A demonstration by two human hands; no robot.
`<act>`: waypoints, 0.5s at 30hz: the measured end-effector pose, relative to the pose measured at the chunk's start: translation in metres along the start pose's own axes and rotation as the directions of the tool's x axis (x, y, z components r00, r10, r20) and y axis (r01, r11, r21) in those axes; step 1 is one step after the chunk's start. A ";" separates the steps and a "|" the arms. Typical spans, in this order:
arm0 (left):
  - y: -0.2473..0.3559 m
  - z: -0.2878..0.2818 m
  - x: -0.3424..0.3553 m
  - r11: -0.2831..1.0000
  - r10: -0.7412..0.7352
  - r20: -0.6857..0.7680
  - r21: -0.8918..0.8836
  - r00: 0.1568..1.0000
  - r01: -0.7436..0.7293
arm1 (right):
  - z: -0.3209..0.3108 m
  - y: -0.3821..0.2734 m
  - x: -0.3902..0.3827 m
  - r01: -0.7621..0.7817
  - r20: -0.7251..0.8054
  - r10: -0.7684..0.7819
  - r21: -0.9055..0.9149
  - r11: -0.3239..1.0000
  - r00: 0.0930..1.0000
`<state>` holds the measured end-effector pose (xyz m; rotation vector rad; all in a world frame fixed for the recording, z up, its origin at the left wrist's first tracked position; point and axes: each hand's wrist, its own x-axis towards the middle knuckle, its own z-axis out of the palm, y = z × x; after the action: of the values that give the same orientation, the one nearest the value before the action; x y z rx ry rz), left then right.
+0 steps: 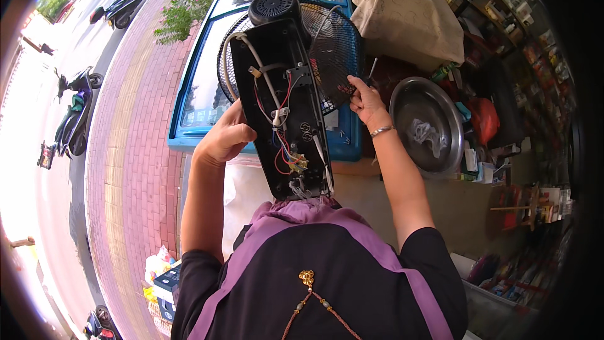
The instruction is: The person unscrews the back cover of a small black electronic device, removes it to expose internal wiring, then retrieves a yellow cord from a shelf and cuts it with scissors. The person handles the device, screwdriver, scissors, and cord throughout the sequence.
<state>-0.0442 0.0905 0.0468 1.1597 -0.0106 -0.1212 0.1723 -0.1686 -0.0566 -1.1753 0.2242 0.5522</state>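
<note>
An electric fan with its black housing [267, 119] opened lies tilted toward me, its lower end against my front. Inside it are red, blue and white wires, a small yellowish part [298, 162] and a grey switch-like block [299, 75]. Its motor cover [275, 6] and round wire grille [333, 44] are at the far end. My left hand [226, 135] grips the housing's left edge, thumb folded over it. At the grille's right rim my right hand [365, 101] pinches its fingers together; what they hold is unclear. Beside them a thin metal rod [374, 68] stands up.
Under the fan is a blue-framed chest freezer [179, 135] with a glass top. To the right are a metal basin [396, 129] with a crumpled clear plastic bag, a red bag [483, 119] and a cloth-covered box [402, 12]. Brick paving [129, 151] and parked scooters [75, 113] lie left.
</note>
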 end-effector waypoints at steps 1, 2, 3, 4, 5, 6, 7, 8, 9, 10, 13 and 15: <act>0.001 0.007 0.002 1.000 0.009 0.011 -0.001 1.000 -0.009 | -0.007 0.002 -0.002 -0.003 0.003 0.003 0.008 1.000 1.000; 0.002 0.013 0.002 1.000 0.004 0.014 0.009 1.000 -0.004 | -0.013 0.005 -0.006 -0.008 0.002 0.008 0.015 1.000 1.000; 0.004 0.018 0.003 1.000 -0.002 0.016 0.019 1.000 0.002 | -0.017 0.008 -0.010 -0.015 0.003 0.015 0.020 1.000 1.000; 0.006 0.022 0.004 1.000 -0.007 0.017 0.029 1.000 0.007 | -0.020 0.009 -0.011 -0.022 0.004 0.022 0.005 1.000 1.000; 0.005 0.024 0.002 0.999 -0.009 0.010 0.038 1.000 0.008 | -0.022 0.010 -0.014 -0.036 0.003 0.036 -0.012 0.999 0.999; 0.004 0.026 0.002 0.999 -0.010 0.003 0.047 1.000 0.010 | -0.023 0.010 -0.016 -0.050 0.004 0.050 -0.030 0.998 0.999; 0.002 0.027 0.001 0.998 -0.012 -0.006 0.056 1.000 0.012 | -0.023 0.009 -0.017 -0.044 -0.007 0.044 -0.058 0.997 0.999; 0.000 0.029 -0.003 0.999 0.006 -0.040 0.052 0.999 -0.004 | -0.019 0.006 -0.021 -0.046 -0.013 0.045 -0.091 0.995 0.999; -0.004 0.026 -0.005 0.999 -0.001 -0.059 0.049 0.998 0.004 | -0.018 0.004 -0.022 -0.041 -0.021 0.038 -0.123 0.992 0.999; -0.007 0.028 -0.007 0.999 0.006 -0.077 0.048 0.997 -0.002 | -0.020 0.005 -0.020 -0.038 -0.039 0.034 -0.123 0.992 0.999; -0.018 0.025 -0.014 0.994 0.003 -0.165 0.106 0.986 0.015 | -0.019 0.004 -0.020 -0.030 -0.059 0.023 -0.119 0.992 0.998; -0.023 0.026 -0.016 0.993 0.019 -0.178 0.115 0.984 0.001 | -0.020 0.001 -0.020 -0.031 -0.074 0.022 -0.121 0.992 0.997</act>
<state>-0.0642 0.0595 0.0370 1.2823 0.1379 -0.0078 0.1573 -0.1928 -0.0563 -1.3143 0.2711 0.5530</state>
